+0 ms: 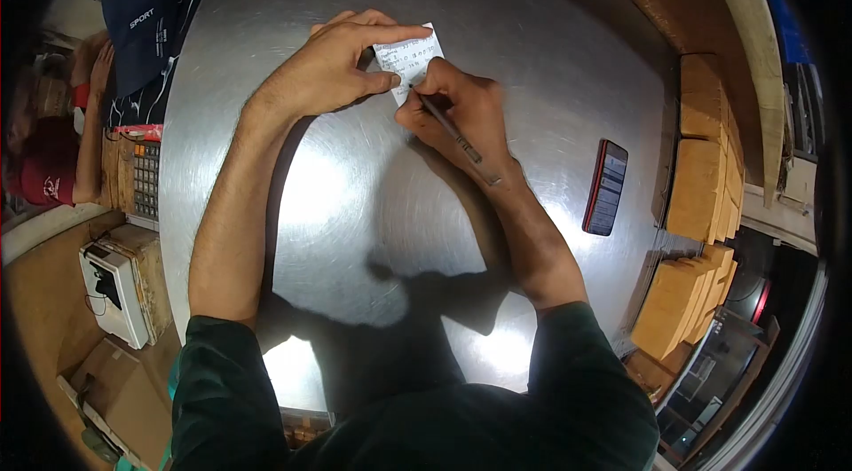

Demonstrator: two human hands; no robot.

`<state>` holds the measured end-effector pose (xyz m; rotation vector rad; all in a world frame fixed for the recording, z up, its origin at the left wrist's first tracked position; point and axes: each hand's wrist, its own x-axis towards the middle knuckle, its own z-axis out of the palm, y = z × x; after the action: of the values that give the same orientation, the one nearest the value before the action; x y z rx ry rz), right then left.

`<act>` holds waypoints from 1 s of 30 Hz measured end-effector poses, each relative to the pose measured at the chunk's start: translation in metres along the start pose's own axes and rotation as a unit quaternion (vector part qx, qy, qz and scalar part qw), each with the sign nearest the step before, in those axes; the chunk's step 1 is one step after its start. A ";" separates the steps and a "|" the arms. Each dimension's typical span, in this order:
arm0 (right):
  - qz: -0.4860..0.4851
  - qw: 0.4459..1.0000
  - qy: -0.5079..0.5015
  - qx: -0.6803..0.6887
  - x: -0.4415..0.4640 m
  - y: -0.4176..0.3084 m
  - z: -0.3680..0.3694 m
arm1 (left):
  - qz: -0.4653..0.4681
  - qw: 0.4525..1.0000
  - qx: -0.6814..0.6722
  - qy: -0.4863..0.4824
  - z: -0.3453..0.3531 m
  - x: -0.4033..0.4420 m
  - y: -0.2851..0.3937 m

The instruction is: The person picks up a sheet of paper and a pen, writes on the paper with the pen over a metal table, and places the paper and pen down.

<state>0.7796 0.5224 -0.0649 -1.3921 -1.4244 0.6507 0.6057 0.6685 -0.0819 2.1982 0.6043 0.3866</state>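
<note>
A small white slip of paper (414,52) with handwritten lines lies on the shiny metal table (373,178). My left hand (337,63) rests across its left side, with the index finger stretched along the top edge and the thumb at the lower left, fingers apart. My right hand (461,107) pinches a dark pen (459,138), its tip touching the lower part of the paper. The pen slants back over the hand toward the wrist.
A phone with a lit screen and red edge (606,187) lies on the table at right. Yellow-orange boxes (697,183) line the right side. At left are a dark cap (146,19), a calculator (145,178) and a person in a red shirt (49,160).
</note>
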 end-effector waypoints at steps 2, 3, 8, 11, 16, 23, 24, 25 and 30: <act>0.029 0.999 -0.004 0.012 0.001 -0.003 0.001 | 0.026 1.000 0.012 0.013 0.003 0.000 -0.006; 0.029 0.999 -0.004 0.013 0.001 -0.002 0.001 | 0.026 1.000 0.012 0.013 0.002 -0.001 -0.004; 0.001 1.000 -0.015 -0.007 0.001 0.005 -0.001 | -0.016 1.000 -0.001 -0.011 -0.006 0.000 0.013; 0.014 1.000 -0.026 -0.007 0.003 0.007 0.000 | -0.050 0.998 -0.007 -0.022 -0.010 0.001 0.020; 0.017 0.999 -0.049 0.012 0.000 0.007 -0.004 | -0.062 0.998 -0.015 -0.017 -0.007 0.001 0.018; -0.019 0.997 0.066 0.032 -0.005 0.016 -0.006 | -0.016 1.000 0.000 -0.004 -0.003 -0.001 0.007; 0.017 0.987 0.131 0.094 -0.001 0.017 -0.007 | -0.018 1.000 0.001 -0.003 -0.003 -0.001 0.007; 0.054 0.967 0.195 0.154 0.002 0.017 -0.009 | -0.020 1.000 0.001 -0.002 -0.002 -0.001 0.008; 0.139 0.913 0.282 0.261 0.011 -0.001 -0.008 | -0.024 1.000 0.000 0.000 -0.003 0.001 0.011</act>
<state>0.7878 0.5305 -0.0586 -1.2138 -0.5412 0.6732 0.6079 0.6647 -0.0716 2.1786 0.6550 0.3613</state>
